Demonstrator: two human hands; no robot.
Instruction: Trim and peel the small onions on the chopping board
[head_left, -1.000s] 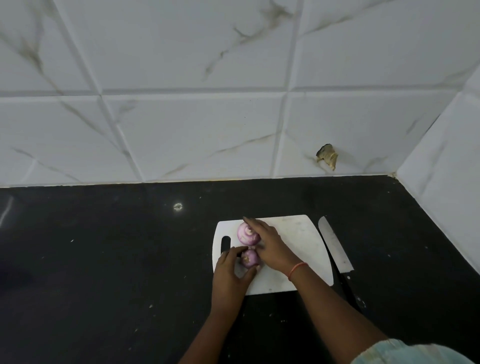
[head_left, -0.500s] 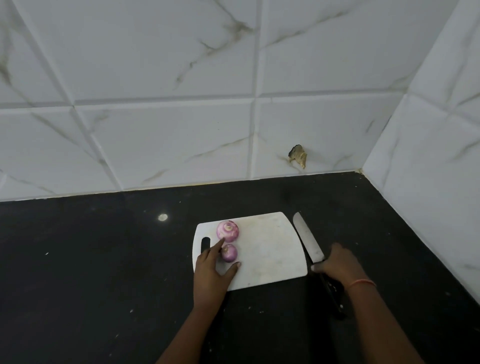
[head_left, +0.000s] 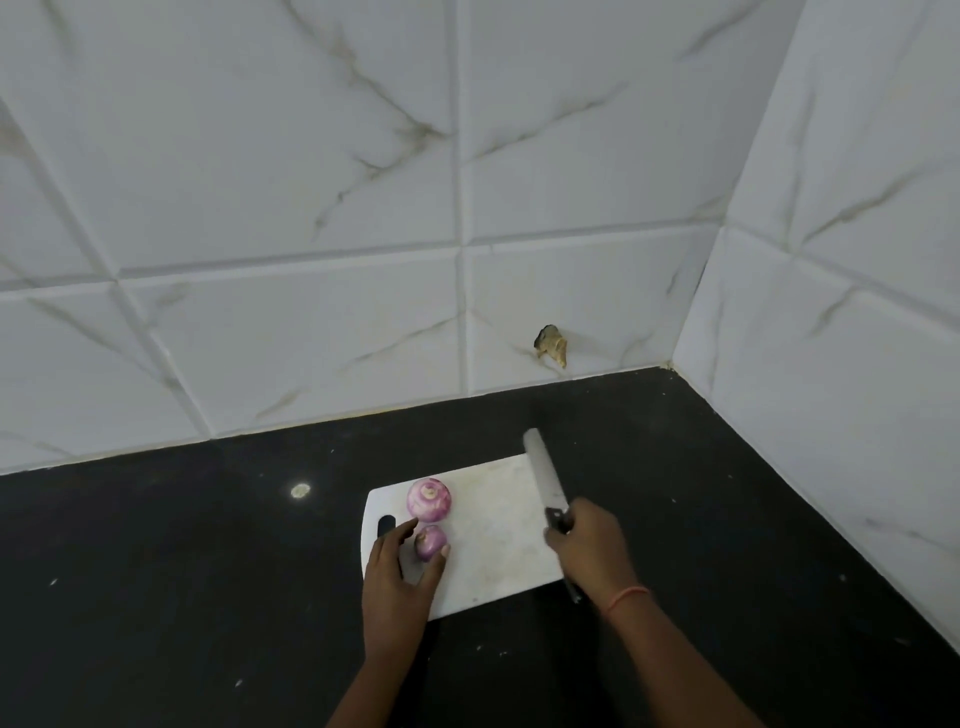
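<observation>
A white plastic chopping board with rounded corners and a dark slot handle at its left end lies on a matte black countertop flecked with pale specks. Two small purple onions sit on the board's left part, one behind the other: the larger onion, round with a pale trimmed top, is farther from the person, and the smaller onion is just in front of it, nearly touching. The person's left hand cups the smaller onion loosely, forefinger to its left and thumb against its right side. The right hand, an orange thread at the wrist, is wrapped round the dark handle of a knife, whose long pale blade points away over the board's right edge. Half a second ago that hand was only reaching the knife as it lay on the counter beside the board; now the knife is lifted. Glossy white marble-veined wall tiles rise behind, one chipped near the corner.
</observation>
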